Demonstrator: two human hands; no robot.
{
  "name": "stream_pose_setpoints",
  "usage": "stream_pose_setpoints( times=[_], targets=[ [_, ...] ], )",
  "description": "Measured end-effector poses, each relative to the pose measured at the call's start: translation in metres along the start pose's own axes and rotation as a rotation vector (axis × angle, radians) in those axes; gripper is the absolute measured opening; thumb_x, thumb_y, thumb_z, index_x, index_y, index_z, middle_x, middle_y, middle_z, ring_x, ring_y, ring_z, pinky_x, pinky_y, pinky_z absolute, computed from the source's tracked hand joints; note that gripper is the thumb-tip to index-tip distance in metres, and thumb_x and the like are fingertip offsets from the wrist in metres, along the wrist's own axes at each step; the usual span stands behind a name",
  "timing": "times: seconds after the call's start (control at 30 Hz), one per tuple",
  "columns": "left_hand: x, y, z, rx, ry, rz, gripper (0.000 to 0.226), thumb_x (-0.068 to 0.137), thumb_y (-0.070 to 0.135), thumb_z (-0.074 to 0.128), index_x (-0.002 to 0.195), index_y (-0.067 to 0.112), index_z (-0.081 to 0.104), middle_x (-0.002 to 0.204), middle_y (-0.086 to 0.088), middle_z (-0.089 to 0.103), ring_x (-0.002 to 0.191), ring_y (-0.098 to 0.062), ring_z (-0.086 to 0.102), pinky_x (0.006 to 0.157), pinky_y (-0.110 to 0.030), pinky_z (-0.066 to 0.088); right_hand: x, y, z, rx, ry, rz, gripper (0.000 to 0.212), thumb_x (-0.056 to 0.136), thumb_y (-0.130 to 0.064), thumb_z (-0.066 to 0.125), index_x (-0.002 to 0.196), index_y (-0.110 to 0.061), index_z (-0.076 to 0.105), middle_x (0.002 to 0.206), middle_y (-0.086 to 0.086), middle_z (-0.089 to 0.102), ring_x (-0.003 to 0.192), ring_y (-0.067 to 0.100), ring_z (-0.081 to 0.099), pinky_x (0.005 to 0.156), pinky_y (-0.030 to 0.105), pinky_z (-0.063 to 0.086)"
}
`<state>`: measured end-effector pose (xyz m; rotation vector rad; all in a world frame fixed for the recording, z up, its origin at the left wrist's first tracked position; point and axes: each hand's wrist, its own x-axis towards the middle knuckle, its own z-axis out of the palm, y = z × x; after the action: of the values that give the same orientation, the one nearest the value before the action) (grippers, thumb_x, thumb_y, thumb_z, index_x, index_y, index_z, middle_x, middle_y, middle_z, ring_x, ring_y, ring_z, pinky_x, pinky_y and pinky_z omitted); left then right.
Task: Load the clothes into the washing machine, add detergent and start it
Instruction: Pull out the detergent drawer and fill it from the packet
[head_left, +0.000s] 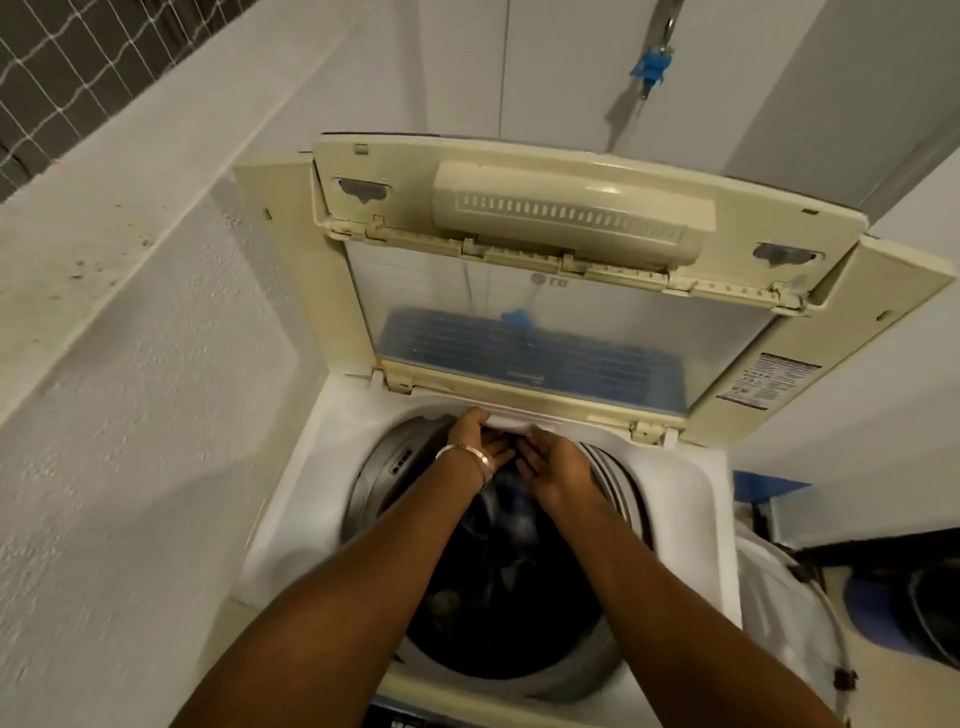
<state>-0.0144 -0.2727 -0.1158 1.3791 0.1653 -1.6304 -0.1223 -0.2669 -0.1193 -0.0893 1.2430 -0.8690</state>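
Note:
The top-loading washing machine (322, 467) stands with its folding lid (571, 312) raised against the wall. Dark clothes (498, 551) lie inside the steel drum (379, 467). Both my hands reach over the drum to its back rim. My left hand (475, 439), a metal bangle on its wrist, grips a white drawer-like piece (511, 422) that juts from the back edge, thumb on top and fingers under. My right hand (556, 467) lies just right of it, with its fingertips hidden beneath the same white piece. No detergent container is in view.
A textured white wall (130, 415) runs close along the machine's left side, with a ledge and netting above it. A blue tap (652, 65) hangs on the wall behind the lid. To the right stand a white basket (795, 597) and a blue-and-black tub (909, 608).

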Motion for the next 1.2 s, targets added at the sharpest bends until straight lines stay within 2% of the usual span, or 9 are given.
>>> stream_pose_setpoints(
  times=[0.1, 0.23, 0.4, 0.5, 0.6, 0.83, 0.97, 1.07, 1.2],
  targets=[
    [0.001, -0.003, -0.001, -0.097, -0.048, -0.013, 0.022, 0.096, 0.018, 0.043, 0.098, 0.000, 0.055, 0.092, -0.017, 0.058, 0.084, -0.032, 0.058, 0.092, -0.046, 0.047, 0.004, 0.003, 0.000, 0.035, 0.015, -0.004, 0.018, 0.093, -0.004, 0.059, 0.110, 0.001, 0.062, 0.095, 0.014, 0.069, 0.091, 0.025, 0.066, 0.083, 0.034, 0.053],
    [-0.001, -0.006, -0.006, -0.132, -0.028, -0.009, 0.026, 0.097, 0.017, 0.048, 0.116, 0.000, 0.051, 0.098, -0.019, 0.060, 0.084, -0.032, 0.062, 0.071, -0.039, 0.054, 0.002, 0.012, 0.007, 0.111, 0.100, -0.036, 0.017, 0.090, 0.000, 0.064, 0.103, 0.010, 0.063, 0.091, 0.019, 0.068, 0.081, 0.026, 0.068, 0.084, 0.037, 0.054],
    [-0.002, -0.007, -0.009, -0.103, -0.013, -0.001, 0.016, 0.096, 0.016, 0.055, 0.095, 0.000, 0.057, 0.088, -0.015, 0.058, 0.078, -0.027, 0.062, 0.076, -0.037, 0.055, 0.004, 0.018, 0.009, 0.115, 0.063, -0.027, 0.021, 0.096, -0.014, 0.061, 0.108, 0.002, 0.063, 0.093, 0.012, 0.067, 0.083, 0.020, 0.065, 0.079, 0.031, 0.051],
    [-0.002, -0.010, -0.010, -0.086, -0.006, -0.004, 0.020, 0.096, 0.018, 0.056, 0.085, 0.002, 0.056, 0.084, -0.012, 0.057, 0.076, -0.024, 0.063, 0.067, -0.032, 0.056, 0.012, 0.019, 0.007, 0.068, 0.052, -0.021, 0.019, 0.099, -0.021, 0.056, 0.100, -0.004, 0.063, 0.096, 0.011, 0.067, 0.087, 0.019, 0.065, 0.075, 0.030, 0.053],
    [-0.001, -0.013, -0.011, -0.068, -0.014, -0.004, 0.025, 0.098, 0.024, 0.053, 0.083, 0.003, 0.056, 0.080, -0.008, 0.057, 0.073, -0.019, 0.063, 0.054, -0.027, 0.057, 0.015, 0.021, 0.007, 0.027, 0.036, -0.039, 0.022, 0.102, -0.022, 0.050, 0.090, -0.007, 0.060, 0.089, 0.010, 0.067, 0.082, 0.018, 0.065, 0.073, 0.030, 0.053],
    [0.001, -0.020, -0.017, 0.029, -0.059, -0.018, 0.024, 0.102, 0.023, 0.043, 0.086, 0.009, 0.056, 0.083, -0.006, 0.062, 0.075, -0.015, 0.062, 0.063, -0.026, 0.053, 0.012, 0.026, 0.006, -0.009, 0.078, -0.092, 0.027, 0.103, -0.022, 0.047, 0.080, -0.010, 0.053, 0.067, 0.005, 0.058, 0.054, 0.010, 0.058, 0.054, 0.024, 0.051],
    [-0.002, -0.025, -0.028, 0.075, -0.108, -0.006, 0.021, 0.104, 0.022, 0.038, 0.092, 0.013, 0.053, 0.087, -0.008, 0.062, 0.078, -0.015, 0.063, 0.056, -0.025, 0.058, 0.002, 0.041, -0.002, -0.009, 0.087, -0.097, 0.023, 0.101, -0.023, 0.052, 0.080, -0.014, 0.051, 0.071, 0.006, 0.058, 0.058, 0.011, 0.056, 0.048, 0.021, 0.051],
    [-0.006, -0.029, -0.036, 0.087, -0.142, -0.004, 0.020, 0.103, 0.025, 0.040, 0.103, 0.009, 0.053, 0.091, -0.009, 0.062, 0.081, -0.016, 0.063, 0.054, -0.024, 0.059, -0.005, 0.040, -0.012, -0.037, 0.066, -0.088, 0.021, 0.099, -0.024, 0.055, 0.080, -0.016, 0.053, 0.074, 0.005, 0.059, 0.062, 0.010, 0.057, 0.054, 0.021, 0.053],
    [-0.010, -0.026, -0.036, 0.121, -0.183, 0.042, 0.038, 0.094, 0.044, 0.054, 0.111, 0.010, 0.056, 0.096, -0.006, 0.065, 0.090, -0.017, 0.065, 0.073, -0.033, 0.057, -0.016, 0.030, -0.022, -0.015, -0.031, -0.133, 0.030, 0.081, -0.041, 0.069, 0.094, -0.016, 0.060, 0.087, 0.002, 0.069, 0.084, 0.013, 0.067, 0.079, 0.030, 0.054]
  ],
)
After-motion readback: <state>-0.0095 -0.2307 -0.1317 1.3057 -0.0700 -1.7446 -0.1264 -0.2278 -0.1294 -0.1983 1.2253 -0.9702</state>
